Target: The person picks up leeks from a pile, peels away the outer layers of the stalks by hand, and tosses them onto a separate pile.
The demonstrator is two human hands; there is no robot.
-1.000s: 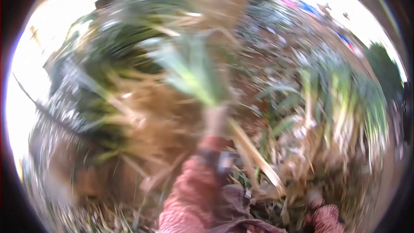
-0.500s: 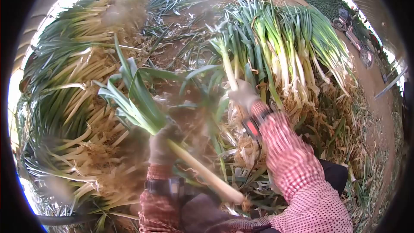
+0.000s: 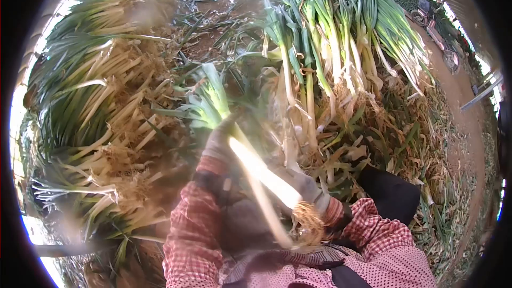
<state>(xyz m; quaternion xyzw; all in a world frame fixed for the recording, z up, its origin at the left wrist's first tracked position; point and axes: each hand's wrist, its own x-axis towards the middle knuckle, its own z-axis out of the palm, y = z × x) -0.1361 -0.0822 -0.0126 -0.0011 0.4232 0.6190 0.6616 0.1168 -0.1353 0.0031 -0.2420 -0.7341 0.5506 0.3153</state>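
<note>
My gloved left hand (image 3: 220,137) is closed round leek stalks just below their leaves. Two pale shafts slant down to the right from it: a bright white leek (image 3: 264,170) with a tuft of brown roots (image 3: 308,223), and a thinner, motion-blurred leek (image 3: 266,210) beside it. My gloved right hand (image 3: 308,188) is at the lower part of the bright leek, its fingers partly hidden behind the shaft and seemingly wrapped round it. The green leaf ends (image 3: 213,96) point up and away from my body.
A long heap of leeks (image 3: 80,101) lies on the left, roots inward. Leeks in a row (image 3: 333,42) lean at the upper right above dry leaves and roots (image 3: 394,122). A dirt path (image 3: 458,122) and a parked motorbike (image 3: 434,34) are further right.
My right hand has come down and toward my body from the right-hand row, and a second leek now lies beside the first. My left hand has moved up and right. The view has tilted down.
</note>
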